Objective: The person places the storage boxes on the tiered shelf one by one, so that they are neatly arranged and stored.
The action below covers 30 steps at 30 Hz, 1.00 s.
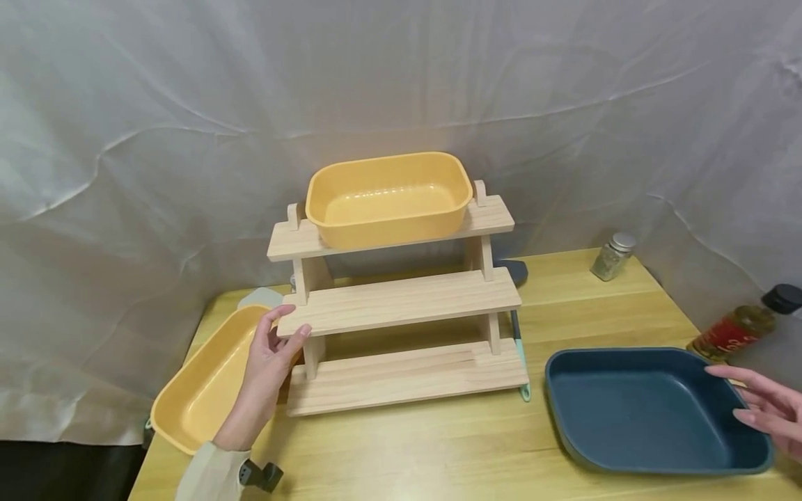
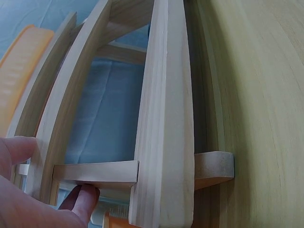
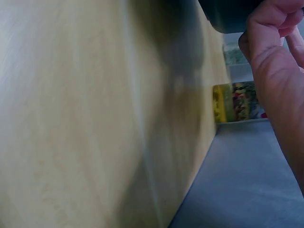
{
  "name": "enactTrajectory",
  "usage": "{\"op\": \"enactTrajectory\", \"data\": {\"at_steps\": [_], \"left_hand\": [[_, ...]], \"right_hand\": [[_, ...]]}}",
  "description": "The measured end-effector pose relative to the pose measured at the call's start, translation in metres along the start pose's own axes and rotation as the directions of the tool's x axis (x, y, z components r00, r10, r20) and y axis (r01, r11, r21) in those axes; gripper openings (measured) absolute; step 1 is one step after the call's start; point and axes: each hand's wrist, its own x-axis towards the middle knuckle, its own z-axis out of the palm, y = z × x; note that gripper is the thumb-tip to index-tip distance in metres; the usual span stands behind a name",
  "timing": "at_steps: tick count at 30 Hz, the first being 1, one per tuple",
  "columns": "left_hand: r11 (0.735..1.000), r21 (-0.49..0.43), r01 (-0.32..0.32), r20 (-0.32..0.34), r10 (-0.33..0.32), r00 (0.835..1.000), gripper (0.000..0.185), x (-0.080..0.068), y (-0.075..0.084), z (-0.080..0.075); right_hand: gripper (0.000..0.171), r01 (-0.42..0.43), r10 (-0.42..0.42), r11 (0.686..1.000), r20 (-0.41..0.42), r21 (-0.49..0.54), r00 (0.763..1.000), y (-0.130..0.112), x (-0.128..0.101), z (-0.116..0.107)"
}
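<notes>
Down by the left hand (image 1: 266,362), whose thumb and fingers pinched the end of the middle step of the three-step wooden shelf (image 1: 401,303), a long yellow plastic tray (image 1: 200,390) lay on the wooden table (image 1: 451,452) just under that wrist. Another yellow plastic tray (image 1: 388,198) sat on the top step, up and away from the hand. Straight, loose fingers of the right hand (image 1: 764,407) rested at the rim of the dark blue plastic tray (image 1: 645,410), with a small glass spice jar (image 1: 612,256) and a dark-capped sauce bottle (image 1: 742,327) further back.
</notes>
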Motion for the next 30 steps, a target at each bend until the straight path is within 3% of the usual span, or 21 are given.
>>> {"op": "enactTrajectory", "data": {"at_steps": [5, 9, 14, 19, 24, 27, 30], "left_hand": [[1.000, 0.004, 0.000, 0.002, 0.000, 1.000, 0.058, 0.001, 0.001, -0.001], [1.000, 0.012, -0.002, -0.003, 0.002, 1.000, 0.057, 0.001, 0.001, -0.001], [1.000, 0.019, -0.006, 0.001, 0.006, 1.000, 0.058, 0.001, 0.000, -0.001], [1.000, 0.013, 0.003, -0.011, -0.003, 1.000, 0.057, -0.001, 0.000, -0.003], [1.000, 0.012, -0.001, -0.002, 0.001, 1.000, 0.058, -0.001, 0.001, -0.002], [1.000, 0.005, 0.004, 0.000, -0.004, 1.000, 0.059, -0.002, 0.001, -0.001], [1.000, -0.003, 0.002, 0.000, -0.002, 1.000, 0.058, -0.003, 0.001, -0.002]], "right_hand": [[0.078, 0.003, -0.002, 1.000, -0.009, 0.027, 1.000, -0.010, 0.001, 0.003], [0.079, 0.061, -0.061, 0.993, -0.004, 0.099, 0.998, -0.020, 0.004, 0.013], [0.081, 0.220, -0.219, 0.975, -0.021, 0.039, 0.975, -0.033, 0.014, 0.030], [0.080, 0.251, -0.249, 0.968, -0.061, 0.016, 0.967, -0.053, 0.027, 0.040], [0.080, 0.320, -0.338, 0.939, -0.170, -0.126, 0.926, -0.071, 0.040, 0.049], [0.081, 0.360, -0.395, 0.912, -0.184, -0.195, 0.900, -0.080, 0.050, 0.054], [0.081, 0.355, -0.395, 0.911, -0.198, -0.209, 0.897, -0.091, 0.059, 0.058]]}}
